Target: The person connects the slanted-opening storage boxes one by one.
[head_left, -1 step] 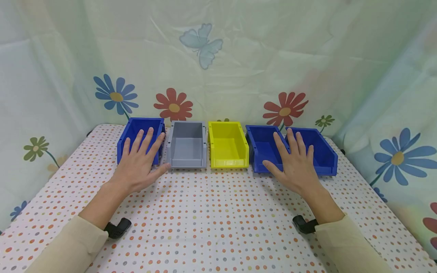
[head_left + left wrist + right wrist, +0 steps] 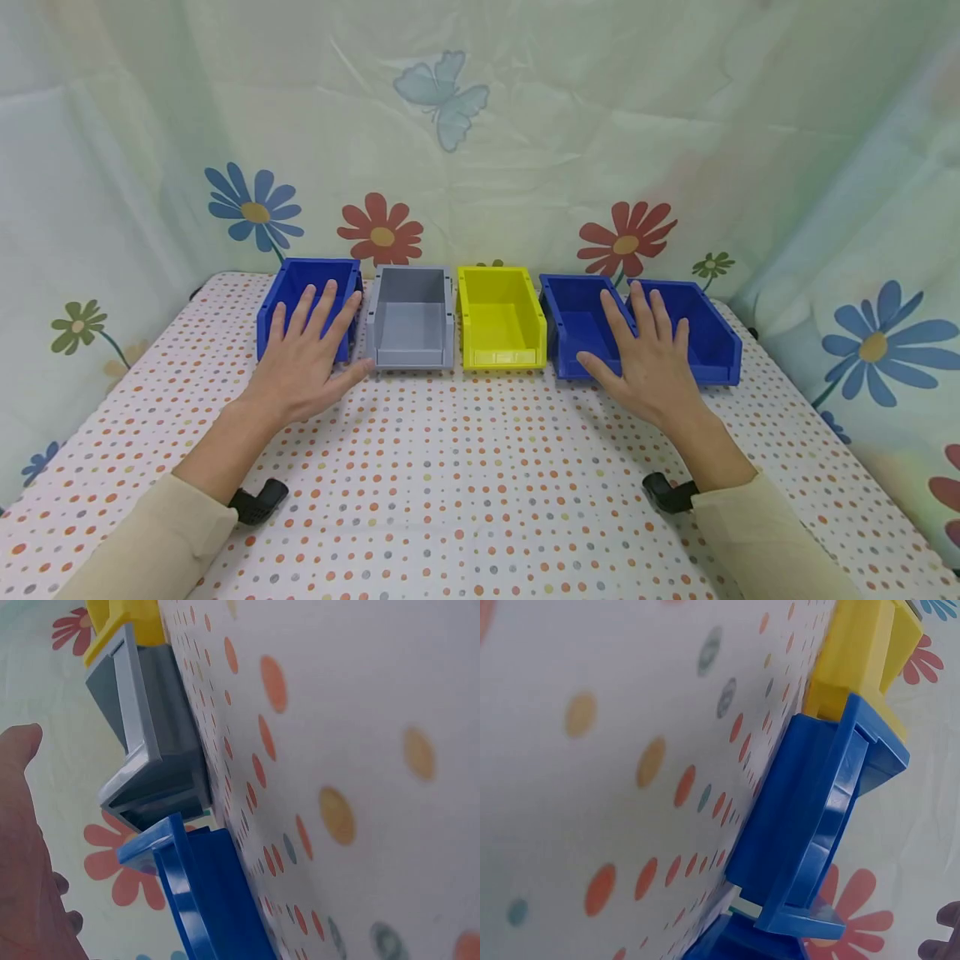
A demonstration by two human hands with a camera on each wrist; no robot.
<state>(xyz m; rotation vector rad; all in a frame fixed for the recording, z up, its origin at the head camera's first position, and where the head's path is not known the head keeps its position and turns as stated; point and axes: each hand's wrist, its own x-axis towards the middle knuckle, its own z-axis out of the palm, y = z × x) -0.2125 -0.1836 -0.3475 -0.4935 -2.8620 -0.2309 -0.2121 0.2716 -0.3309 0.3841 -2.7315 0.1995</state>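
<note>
Five open bins stand in a row at the far side of the table: a blue bin (image 2: pixel 315 268), a grey bin (image 2: pixel 412 321), a yellow bin (image 2: pixel 498 321), a second blue bin (image 2: pixel 573 317) and a third blue bin (image 2: pixel 712 333). My left hand (image 2: pixel 307 354) lies flat with spread fingers in front of the leftmost blue bin, its thumb near the grey bin's front. My right hand (image 2: pixel 645 358) is spread flat before the two right-hand blue bins. Neither hand holds anything. The left wrist view shows the grey bin (image 2: pixel 150 750) and the blue bin (image 2: pixel 210 892); the right wrist view shows the yellow bin (image 2: pixel 859 660) and a blue bin (image 2: pixel 802 825).
The table (image 2: pixel 465 483) is covered by a white cloth with coloured dots. A pale sheet printed with flowers (image 2: pixel 382 233) and a butterfly hangs behind and at both sides. Black wrist mounts (image 2: pixel 258 502) sit by my cream sleeves.
</note>
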